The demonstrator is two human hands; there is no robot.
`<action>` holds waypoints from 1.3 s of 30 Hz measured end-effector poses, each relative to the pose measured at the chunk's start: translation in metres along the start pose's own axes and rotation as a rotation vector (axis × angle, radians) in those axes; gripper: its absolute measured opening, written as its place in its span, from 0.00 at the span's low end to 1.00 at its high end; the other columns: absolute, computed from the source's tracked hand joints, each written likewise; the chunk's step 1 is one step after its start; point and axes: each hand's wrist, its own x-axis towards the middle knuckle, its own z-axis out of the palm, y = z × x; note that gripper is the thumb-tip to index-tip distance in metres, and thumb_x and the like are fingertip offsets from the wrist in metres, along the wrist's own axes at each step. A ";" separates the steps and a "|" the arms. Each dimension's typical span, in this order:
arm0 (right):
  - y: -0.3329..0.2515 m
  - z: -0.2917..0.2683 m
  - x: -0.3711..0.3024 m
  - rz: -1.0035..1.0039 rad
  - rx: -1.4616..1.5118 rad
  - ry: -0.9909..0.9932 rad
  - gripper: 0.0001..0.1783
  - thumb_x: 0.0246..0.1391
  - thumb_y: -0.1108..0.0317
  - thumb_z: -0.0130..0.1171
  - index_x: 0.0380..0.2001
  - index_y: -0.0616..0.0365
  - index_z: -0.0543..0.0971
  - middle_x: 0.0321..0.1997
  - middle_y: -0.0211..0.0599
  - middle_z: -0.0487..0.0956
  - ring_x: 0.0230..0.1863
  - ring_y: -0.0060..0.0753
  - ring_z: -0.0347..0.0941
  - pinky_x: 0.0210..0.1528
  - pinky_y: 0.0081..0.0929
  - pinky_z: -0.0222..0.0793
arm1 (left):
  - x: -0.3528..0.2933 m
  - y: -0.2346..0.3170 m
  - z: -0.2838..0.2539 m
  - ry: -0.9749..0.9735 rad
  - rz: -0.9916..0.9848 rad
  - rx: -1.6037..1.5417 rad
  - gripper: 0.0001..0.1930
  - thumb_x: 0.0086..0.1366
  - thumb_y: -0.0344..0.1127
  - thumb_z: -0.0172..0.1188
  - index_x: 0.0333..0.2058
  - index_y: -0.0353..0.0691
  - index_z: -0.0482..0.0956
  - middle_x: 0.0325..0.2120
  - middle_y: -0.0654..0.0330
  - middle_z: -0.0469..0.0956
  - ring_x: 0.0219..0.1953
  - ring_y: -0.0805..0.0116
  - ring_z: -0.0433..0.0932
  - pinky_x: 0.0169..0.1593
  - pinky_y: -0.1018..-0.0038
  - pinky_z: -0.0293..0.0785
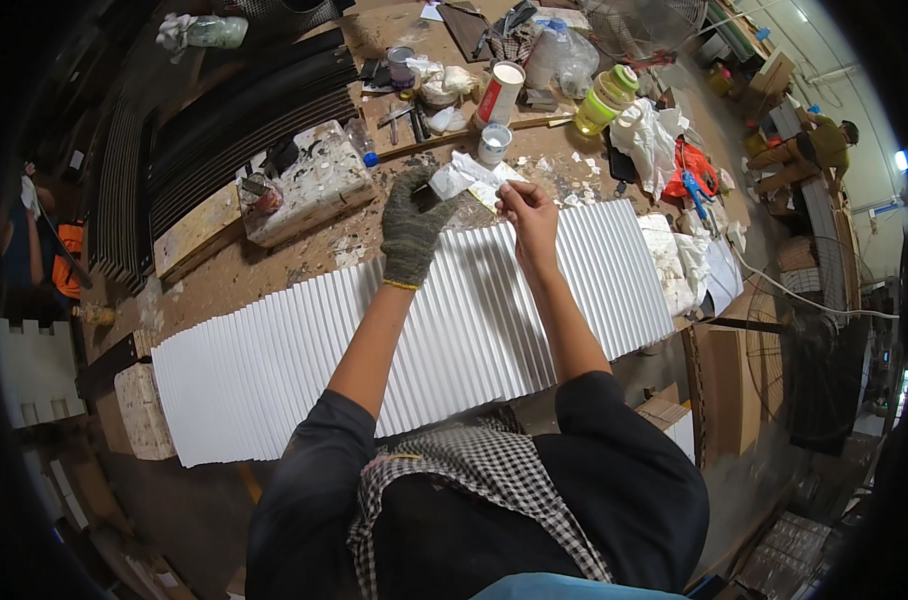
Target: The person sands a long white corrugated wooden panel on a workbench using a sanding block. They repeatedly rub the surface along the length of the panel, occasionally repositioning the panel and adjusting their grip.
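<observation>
My left hand [411, 228], in a grey-green knit glove, is closed on a crumpled white piece [461, 176] that looks like thin plastic or paper. Beside it my bare right hand [530, 215] has its thumb and fingers pinched together near the right end of that piece. Whatever the fingertips hold is too small to tell. Both hands are above the far edge of a long row of white slats [454, 300], laid side by side. Just beyond the hands stands a small white tub [494, 144].
Past the tub are a white-and-red canister [499, 93] and a yellow-green bottle [607, 100]. A paint-spattered block [309, 183] and dark slats [244, 110] lie at left. A blue glue gun [694, 190] and white rags [646, 145] sit at right. Another person [814, 150] bends over in the distance.
</observation>
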 end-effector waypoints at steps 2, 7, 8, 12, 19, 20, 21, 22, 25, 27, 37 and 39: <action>0.005 0.002 0.017 -0.017 0.037 0.072 0.12 0.63 0.73 0.68 0.47 0.68 0.79 0.36 0.38 0.84 0.32 0.24 0.80 0.36 0.19 0.78 | 0.005 -0.009 0.009 0.036 0.019 0.089 0.28 0.58 0.23 0.77 0.56 0.37 0.77 0.52 0.57 0.82 0.52 0.66 0.82 0.57 0.69 0.80; 0.031 -0.019 0.089 -0.028 -0.015 0.185 0.13 0.64 0.73 0.67 0.47 0.69 0.80 0.38 0.41 0.84 0.35 0.28 0.83 0.40 0.23 0.83 | 0.032 -0.041 0.012 0.091 -0.016 0.164 0.26 0.59 0.22 0.75 0.56 0.36 0.76 0.51 0.56 0.82 0.52 0.66 0.82 0.56 0.69 0.81; 0.035 -0.033 0.109 -0.038 -0.026 0.192 0.13 0.64 0.73 0.67 0.47 0.70 0.80 0.37 0.41 0.85 0.34 0.28 0.83 0.41 0.23 0.83 | 0.036 -0.040 0.013 0.085 -0.056 0.097 0.26 0.60 0.23 0.74 0.57 0.36 0.76 0.51 0.55 0.82 0.52 0.66 0.82 0.56 0.69 0.81; 0.030 -0.057 0.148 0.016 -0.053 0.206 0.12 0.63 0.75 0.66 0.47 0.70 0.80 0.35 0.41 0.85 0.34 0.29 0.84 0.38 0.23 0.84 | 0.028 -0.023 0.008 0.150 -0.104 0.080 0.27 0.59 0.26 0.77 0.56 0.35 0.77 0.51 0.54 0.82 0.50 0.65 0.83 0.55 0.68 0.81; 0.060 -0.077 0.196 0.176 -0.083 0.211 0.10 0.64 0.78 0.63 0.46 0.73 0.81 0.35 0.46 0.85 0.32 0.33 0.85 0.37 0.26 0.86 | 0.010 -0.003 -0.012 0.189 -0.178 0.015 0.25 0.61 0.24 0.75 0.55 0.34 0.77 0.51 0.55 0.83 0.51 0.67 0.82 0.56 0.69 0.80; 0.068 -0.088 0.208 0.204 -0.098 0.197 0.10 0.64 0.78 0.62 0.46 0.73 0.81 0.35 0.46 0.85 0.32 0.34 0.85 0.37 0.27 0.86 | 0.008 -0.001 -0.011 0.174 -0.192 -0.052 0.26 0.61 0.24 0.74 0.57 0.34 0.76 0.52 0.55 0.82 0.52 0.66 0.82 0.56 0.68 0.80; 0.074 -0.101 0.217 0.227 -0.115 0.189 0.10 0.64 0.78 0.62 0.45 0.74 0.81 0.35 0.47 0.85 0.32 0.35 0.85 0.36 0.27 0.86 | 0.006 0.004 -0.006 0.168 -0.215 -0.008 0.26 0.63 0.25 0.74 0.58 0.34 0.75 0.53 0.55 0.81 0.53 0.66 0.81 0.57 0.69 0.79; 0.079 -0.117 0.225 0.241 -0.135 0.212 0.09 0.63 0.78 0.62 0.44 0.74 0.81 0.35 0.48 0.86 0.31 0.36 0.85 0.36 0.28 0.87 | 0.004 0.013 -0.001 0.157 -0.239 0.033 0.27 0.64 0.26 0.73 0.60 0.34 0.74 0.54 0.55 0.80 0.55 0.65 0.79 0.59 0.69 0.78; 0.074 -0.124 0.220 0.201 -0.217 0.192 0.09 0.63 0.77 0.63 0.42 0.75 0.82 0.35 0.48 0.86 0.30 0.37 0.85 0.36 0.28 0.87 | 0.001 0.010 -0.010 0.160 -0.227 0.092 0.27 0.64 0.27 0.73 0.61 0.34 0.74 0.55 0.55 0.80 0.55 0.65 0.79 0.59 0.69 0.78; 0.062 -0.110 0.199 0.122 -0.251 0.204 0.10 0.62 0.76 0.65 0.40 0.76 0.82 0.35 0.48 0.86 0.30 0.37 0.85 0.35 0.29 0.87 | -0.002 0.005 -0.018 0.174 -0.187 0.152 0.27 0.64 0.27 0.73 0.60 0.34 0.75 0.54 0.55 0.81 0.54 0.65 0.80 0.58 0.69 0.79; -0.013 -0.053 0.063 0.073 -0.033 -0.030 0.12 0.64 0.76 0.65 0.48 0.71 0.79 0.39 0.45 0.85 0.36 0.32 0.84 0.38 0.24 0.84 | 0.008 -0.013 -0.006 0.125 -0.114 -0.011 0.25 0.61 0.24 0.74 0.55 0.36 0.76 0.51 0.56 0.81 0.52 0.67 0.81 0.56 0.68 0.81; -0.012 -0.033 0.034 0.118 0.024 -0.080 0.11 0.65 0.76 0.65 0.48 0.69 0.80 0.39 0.45 0.85 0.35 0.30 0.84 0.36 0.24 0.83 | 0.008 0.000 0.005 0.119 -0.133 -0.017 0.25 0.60 0.24 0.74 0.55 0.36 0.76 0.50 0.57 0.81 0.52 0.66 0.81 0.56 0.69 0.80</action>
